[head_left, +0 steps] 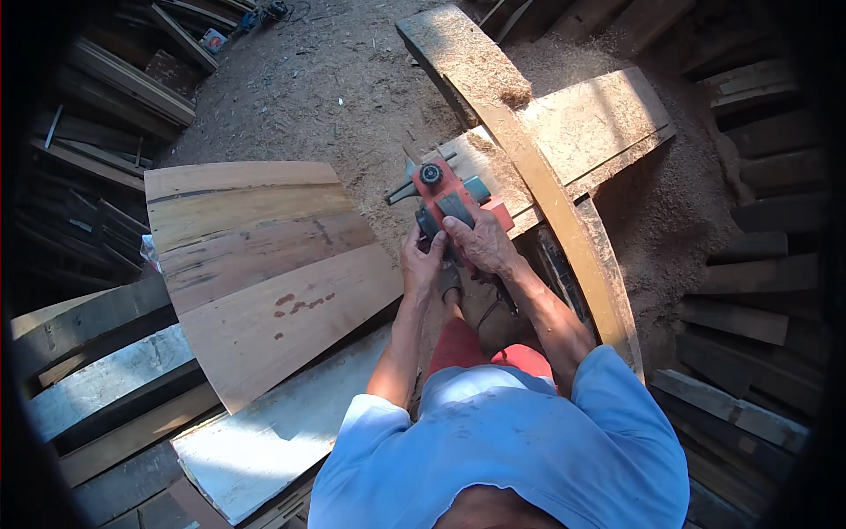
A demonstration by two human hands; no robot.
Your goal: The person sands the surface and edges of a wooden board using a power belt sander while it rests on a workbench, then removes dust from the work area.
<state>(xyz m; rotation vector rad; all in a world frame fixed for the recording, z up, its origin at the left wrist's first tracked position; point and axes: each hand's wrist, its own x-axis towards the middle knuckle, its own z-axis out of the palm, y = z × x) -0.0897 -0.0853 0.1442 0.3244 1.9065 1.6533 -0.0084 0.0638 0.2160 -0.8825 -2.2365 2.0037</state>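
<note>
Near the middle of the frame, we see the left hand (425, 257) and right hand (483, 242) both grasping a red power planer (446, 187). Left of it we find a broad wooden panel (264, 256), right of it a long brown beam (568, 212), and toward the upper edge shavings-strewn ground (326, 88).

A broad wooden counter (641, 104), dusted with pale shavings (500, 176), carried a long, narrow plank (557, 207) laid crosswise over it. Beneath, the floor (308, 97) was strewn with more shavings, thinly scattered toward the upper left and heaped thickly to the right of the counter.
</note>
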